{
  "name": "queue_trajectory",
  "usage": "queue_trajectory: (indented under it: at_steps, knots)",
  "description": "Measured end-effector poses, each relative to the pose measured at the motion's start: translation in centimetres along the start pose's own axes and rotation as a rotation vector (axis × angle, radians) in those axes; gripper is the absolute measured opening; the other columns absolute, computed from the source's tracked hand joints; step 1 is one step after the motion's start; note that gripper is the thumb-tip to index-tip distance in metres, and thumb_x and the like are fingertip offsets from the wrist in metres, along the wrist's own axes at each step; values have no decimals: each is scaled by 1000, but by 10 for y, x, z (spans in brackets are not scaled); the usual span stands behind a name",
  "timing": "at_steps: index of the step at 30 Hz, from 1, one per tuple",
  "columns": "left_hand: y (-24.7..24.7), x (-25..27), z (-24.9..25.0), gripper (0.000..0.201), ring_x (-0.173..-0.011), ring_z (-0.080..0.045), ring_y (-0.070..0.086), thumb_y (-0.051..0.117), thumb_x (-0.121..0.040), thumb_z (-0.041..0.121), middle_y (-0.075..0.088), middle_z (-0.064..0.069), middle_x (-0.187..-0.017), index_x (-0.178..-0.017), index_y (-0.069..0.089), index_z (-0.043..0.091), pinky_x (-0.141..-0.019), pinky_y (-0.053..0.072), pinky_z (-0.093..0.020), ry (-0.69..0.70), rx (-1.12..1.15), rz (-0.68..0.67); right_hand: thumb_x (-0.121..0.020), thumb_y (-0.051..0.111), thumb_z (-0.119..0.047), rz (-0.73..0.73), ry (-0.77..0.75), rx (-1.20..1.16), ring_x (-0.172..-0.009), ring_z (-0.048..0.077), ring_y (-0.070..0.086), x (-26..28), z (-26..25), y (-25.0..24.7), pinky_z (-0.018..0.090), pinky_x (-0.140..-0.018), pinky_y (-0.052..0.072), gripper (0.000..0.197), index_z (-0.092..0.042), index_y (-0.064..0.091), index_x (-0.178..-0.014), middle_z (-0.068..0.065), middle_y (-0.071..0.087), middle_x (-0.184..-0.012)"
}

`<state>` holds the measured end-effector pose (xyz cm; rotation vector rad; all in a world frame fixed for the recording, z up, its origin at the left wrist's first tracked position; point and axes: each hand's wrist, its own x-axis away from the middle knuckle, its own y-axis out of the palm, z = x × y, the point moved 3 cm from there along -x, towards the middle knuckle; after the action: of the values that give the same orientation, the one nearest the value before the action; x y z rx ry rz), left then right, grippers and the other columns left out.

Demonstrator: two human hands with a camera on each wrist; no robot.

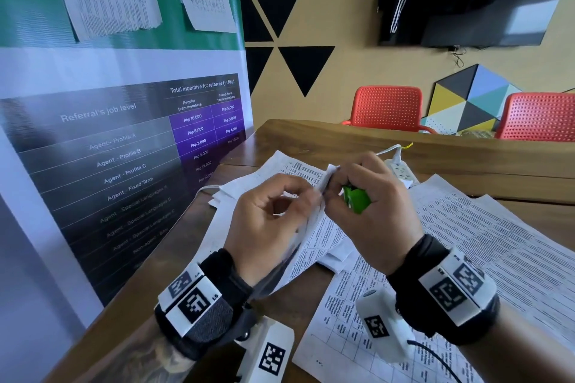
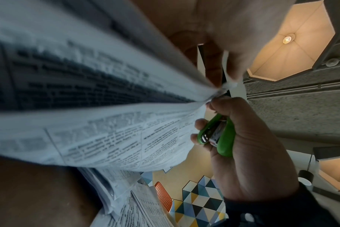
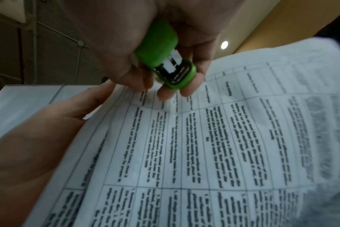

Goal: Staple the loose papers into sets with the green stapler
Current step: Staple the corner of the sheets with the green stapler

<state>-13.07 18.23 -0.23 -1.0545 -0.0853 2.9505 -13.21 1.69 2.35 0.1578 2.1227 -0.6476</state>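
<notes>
My left hand holds a lifted set of printed papers by its top corner, above the wooden table. My right hand grips the small green stapler right at that corner. In the left wrist view the stapler lies in the curled right hand, and the paper set bunches to a point at the fingertips. The right wrist view shows the stapler's rear end and the paper set below it. The stapler's mouth is hidden by fingers.
Loose printed sheets cover the table to the right and in front of me, and more lie behind my hands. A white power strip with a cable sits at the back. A banner stands at the left; orange chairs beyond.
</notes>
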Motion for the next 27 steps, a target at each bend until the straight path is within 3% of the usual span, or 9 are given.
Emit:
queue_trajectory:
  at_steps: [3,5,8,11,14,16,21,25,27]
  knots:
    - [-3,-3,0,16,-81,-21,70,60,-94,27,73,-3,-90,-97,72,17,-66,60,-34,-44,80,-13,-78,65,-25,-20,-45,32,-88,7,60,-1,-3,-1,24,-73,47,12,-17,62,-70,-11,59,-113]
    - [-1,-4,0,17,-83,-21,71,61,-94,15,74,-4,-95,-107,71,18,-67,60,-33,-51,62,-86,-80,66,-18,-65,-84,5,-85,10,60,-1,-3,0,28,-72,48,11,-14,62,-70,-8,63,-102]
    - [0,-6,-2,25,-78,-15,72,62,-94,-3,77,0,-95,-106,74,16,-64,57,-26,-73,33,-166,-80,68,-12,-117,-108,-14,-74,17,59,-1,-1,1,37,-65,49,10,-14,62,-72,-6,60,-86]
    - [-4,-8,-2,27,-71,-19,71,65,-90,2,77,2,-94,-100,76,24,-61,57,-29,-63,-7,-181,-79,67,-15,-185,-147,8,-75,20,60,-2,-1,1,39,-65,50,6,-15,64,-73,-6,60,-90]
    - [-4,-9,3,35,-76,-34,71,62,-92,-3,77,3,-99,-109,75,24,-67,61,-38,-49,-75,-247,-80,67,-26,-201,-157,82,-74,20,61,-4,3,-2,38,-63,51,8,-21,66,-74,-13,55,-101]
    - [-6,-12,5,33,-76,-29,71,61,-93,-6,77,3,-98,-111,75,18,-66,60,-31,-47,-151,-272,-80,67,-28,-204,-157,100,-74,20,62,-6,4,-4,38,-62,51,7,-23,67,-75,-15,54,-103]
    - [-8,-20,5,20,-70,-19,67,64,-93,-1,75,2,-91,-101,74,15,-65,61,-37,-34,-310,-337,-81,67,-19,-265,-190,108,-77,17,62,-6,-1,-10,39,-66,51,7,-23,62,-78,-9,62,-92]
    - [-4,-21,17,13,-80,-13,67,61,-92,14,74,4,-91,-97,73,12,-73,57,-32,37,-428,-439,-83,73,-23,-270,-33,213,-75,8,56,1,-3,-25,29,-68,48,30,-29,54,-105,-15,64,-91]
    - [2,-18,24,11,-80,-11,65,62,-92,13,73,5,-89,-94,73,13,-73,55,-31,41,-472,-470,-84,74,-22,-310,-38,223,-79,9,58,5,-8,-30,28,-72,48,28,-29,59,-106,-15,65,-93]
